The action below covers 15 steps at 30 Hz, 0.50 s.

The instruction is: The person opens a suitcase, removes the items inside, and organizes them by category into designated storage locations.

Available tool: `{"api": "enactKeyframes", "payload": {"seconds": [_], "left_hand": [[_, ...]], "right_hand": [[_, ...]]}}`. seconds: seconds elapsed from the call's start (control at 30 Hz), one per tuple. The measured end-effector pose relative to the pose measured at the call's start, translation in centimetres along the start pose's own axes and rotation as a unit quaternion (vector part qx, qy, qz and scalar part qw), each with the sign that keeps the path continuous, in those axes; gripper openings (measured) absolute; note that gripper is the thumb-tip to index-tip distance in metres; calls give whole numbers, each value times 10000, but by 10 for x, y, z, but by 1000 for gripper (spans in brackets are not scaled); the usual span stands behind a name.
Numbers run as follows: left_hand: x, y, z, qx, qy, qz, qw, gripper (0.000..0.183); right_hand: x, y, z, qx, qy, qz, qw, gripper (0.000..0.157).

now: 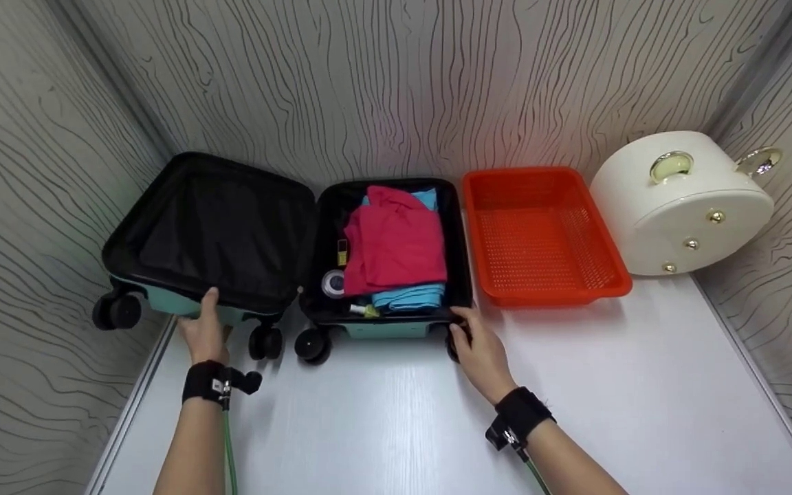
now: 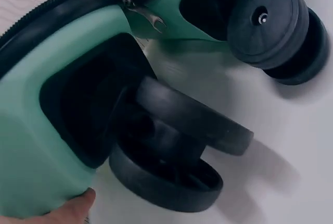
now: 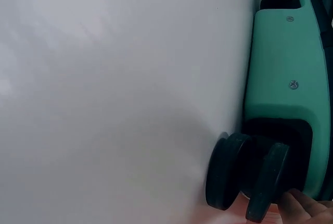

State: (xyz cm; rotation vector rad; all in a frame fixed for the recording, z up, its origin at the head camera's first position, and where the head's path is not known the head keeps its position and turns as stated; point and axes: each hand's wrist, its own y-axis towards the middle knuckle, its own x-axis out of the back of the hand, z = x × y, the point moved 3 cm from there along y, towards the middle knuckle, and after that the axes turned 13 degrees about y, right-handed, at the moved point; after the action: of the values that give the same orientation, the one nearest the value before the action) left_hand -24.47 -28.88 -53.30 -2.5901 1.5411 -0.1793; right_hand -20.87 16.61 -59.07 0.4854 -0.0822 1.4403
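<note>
A small teal suitcase lies open, its black-lined lid half (image 1: 224,220) at left and its packed half (image 1: 388,329) in the middle. My left hand (image 1: 205,335) grips the lid's near edge, thumb over the rim; the left wrist view shows a fingertip (image 2: 83,203) against the teal shell. At the packed half's near right corner, my right hand (image 1: 485,354) holds the edge by a black wheel (image 3: 270,182). Folded pink cloth (image 1: 399,240) lies on blue cloth (image 1: 410,297) inside, beside a round container (image 1: 333,283), a small yellow-and-black item (image 1: 342,252) and a small tube-like item (image 1: 365,311).
An orange perforated basket (image 1: 540,297) stands right of the suitcase. Farther right, a white round case (image 1: 678,199) with gold fittings leans by the wall. Patterned panels (image 1: 396,89) enclose the white tabletop (image 1: 382,426). Green cables (image 1: 229,447) trail from the wrist straps.
</note>
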Motion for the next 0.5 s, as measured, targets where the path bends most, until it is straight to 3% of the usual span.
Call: {"api": "enactKeyframes", "payload": {"seconds": [0.1,0.33,0.5], "left_hand": [[0,4,7,238,-300,216,9990,89],[6,8,27,1213,-720,565,9884,95],[8,12,31,1545,-933,685,9812,93]], "right_hand": [[-1,0,1,-20,96,-44,9999,34],[-3,0,2,-86,307,7,9995,32],[-6,0,2,-149,353,40,9993,33]]}}
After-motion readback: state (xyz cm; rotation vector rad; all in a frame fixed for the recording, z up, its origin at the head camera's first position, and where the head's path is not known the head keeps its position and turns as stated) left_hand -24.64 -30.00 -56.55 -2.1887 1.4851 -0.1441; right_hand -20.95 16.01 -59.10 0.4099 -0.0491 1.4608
